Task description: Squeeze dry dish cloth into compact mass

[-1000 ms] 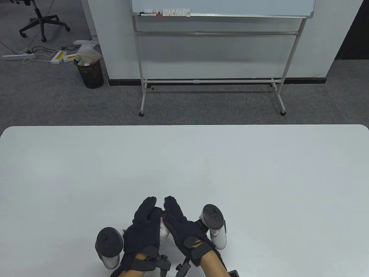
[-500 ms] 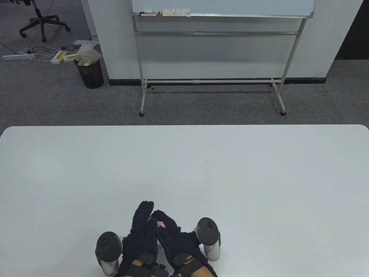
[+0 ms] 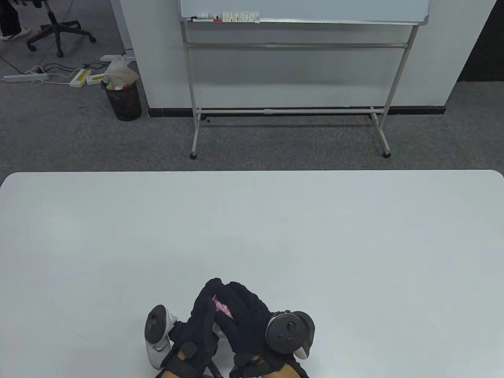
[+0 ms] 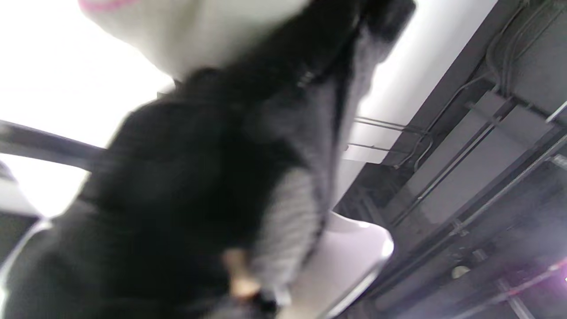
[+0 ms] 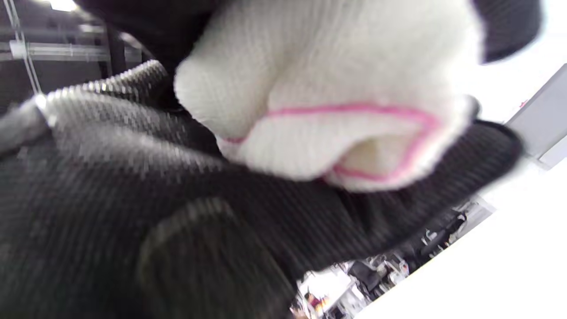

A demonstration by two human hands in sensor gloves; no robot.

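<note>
Since half a second ago your hands have rolled inward and closed over one another: your right hand [image 3: 246, 315] has turned so that its tracker [image 3: 289, 330] now faces up at the camera, and your left hand [image 3: 202, 315] has tipped so that its tracker [image 3: 157, 330] shows edge-on. A second ago your fingers lay stretched out flat side by side; now they are curled.

Nearest you, at the table's [image 3: 354, 244] near edge, both hands are clamped together around the dish cloth [image 3: 220, 306] — only a small patch of white with pink shows between the gloves from above. Your right hand's fingers wrap over the top of it, and your left hand cups it from the left side, the two gloves pressed against each other. In the right wrist view the cloth [image 5: 328, 97] bulges out as a bunched white lump with a thin pink border, folded on itself and squeezed between black glove fabric. The left wrist view is blurred; a bit of the white cloth [image 4: 190, 31] with a pink edge sits at the top, above the dark glove.

Beyond the table, on the grey carpet, a whiteboard stand [image 3: 291, 78] stands against the wall — to its left, a black mesh bin [image 3: 123, 100], then power strips [image 3: 47, 76] and an office chair [image 3: 59, 31].
</note>
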